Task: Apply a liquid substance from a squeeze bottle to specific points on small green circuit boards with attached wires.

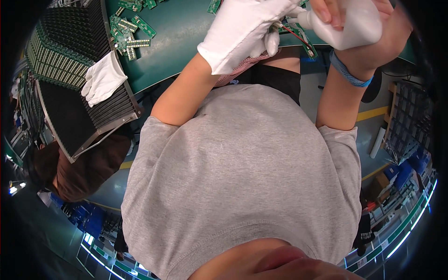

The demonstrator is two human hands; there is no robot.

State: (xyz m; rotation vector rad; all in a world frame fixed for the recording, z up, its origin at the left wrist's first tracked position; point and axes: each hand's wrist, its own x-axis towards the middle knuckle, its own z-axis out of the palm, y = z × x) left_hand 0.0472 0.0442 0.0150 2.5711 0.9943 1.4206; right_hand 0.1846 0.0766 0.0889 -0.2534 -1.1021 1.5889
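My left hand (pixel 245 30), in a white glove, is at the top centre, its fingers closed on a small green circuit board (pixel 308 48). A red and black wire (pixel 295 35) runs from the board; the glove covers much of it. Bare and wearing a blue wristband (pixel 347 71), my right hand (pixel 389 41) is wrapped round a white plastic squeeze bottle (pixel 352 28). The bottle is tilted, its nozzle (pixel 294 20) pointing left at the board beside the gloved fingers. Whether the tip touches the board I cannot tell.
Loose green circuit boards (pixel 130 35) lie in a pile on the green tabletop (pixel 170 32). At the left stands a black slotted rack (pixel 65 51) filled with rows of boards, an empty white glove (pixel 103 79) draped over it. A person in a brown sleeve (pixel 95 163) is behind the rack.
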